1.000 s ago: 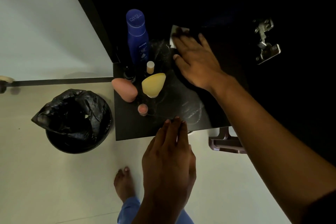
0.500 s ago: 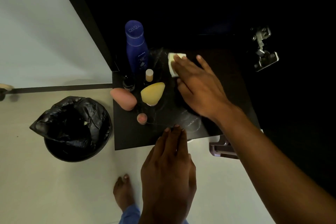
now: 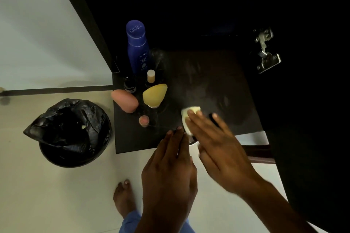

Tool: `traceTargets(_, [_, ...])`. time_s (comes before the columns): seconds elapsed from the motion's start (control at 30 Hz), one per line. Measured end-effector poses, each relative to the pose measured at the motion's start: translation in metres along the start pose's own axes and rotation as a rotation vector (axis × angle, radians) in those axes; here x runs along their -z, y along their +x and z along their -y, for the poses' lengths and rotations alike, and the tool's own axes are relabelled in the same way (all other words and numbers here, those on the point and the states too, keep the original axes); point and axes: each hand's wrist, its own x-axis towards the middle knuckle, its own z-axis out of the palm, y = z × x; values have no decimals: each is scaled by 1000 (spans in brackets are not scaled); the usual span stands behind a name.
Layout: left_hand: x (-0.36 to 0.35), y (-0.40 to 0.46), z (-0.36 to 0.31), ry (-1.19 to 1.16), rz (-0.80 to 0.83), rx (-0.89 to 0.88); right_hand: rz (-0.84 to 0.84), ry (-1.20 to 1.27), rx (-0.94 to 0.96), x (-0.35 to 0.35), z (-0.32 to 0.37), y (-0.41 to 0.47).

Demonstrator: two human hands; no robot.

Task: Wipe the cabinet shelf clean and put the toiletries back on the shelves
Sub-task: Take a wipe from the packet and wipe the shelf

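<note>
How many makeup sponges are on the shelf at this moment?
2. A pink sponge at the shelf's left edge and a yellow sponge just right of it, below the blue bottle. The dark interior may hide more.

I see black shelf (image 3: pixel 217 85) | dark blue bottle (image 3: pixel 136 47), white lettering | pink sponge (image 3: pixel 125 100) | yellow sponge (image 3: pixel 155 95) | pale yellow-white wipe (image 3: pixel 187 114) | black-lined bin (image 3: pixel 72 132) | cream floor (image 3: pixel 56 195) | light blue trouser leg (image 3: pixel 130 222)
</note>
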Motion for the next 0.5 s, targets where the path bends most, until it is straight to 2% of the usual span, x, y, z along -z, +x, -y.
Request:
traceTargets(0.13, [-4, -1, 2, 30, -7, -16, 5, -55, -67, 5, -13, -16])
traceTargets(0.37, [-2, -2, -4, 25, -43, -8, -86, -157, -116, 37, -46, 129])
traceTargets(0.5, [-3, -3, -4, 51, -81, -19, -108, -134, -97, 36, -37, 143])
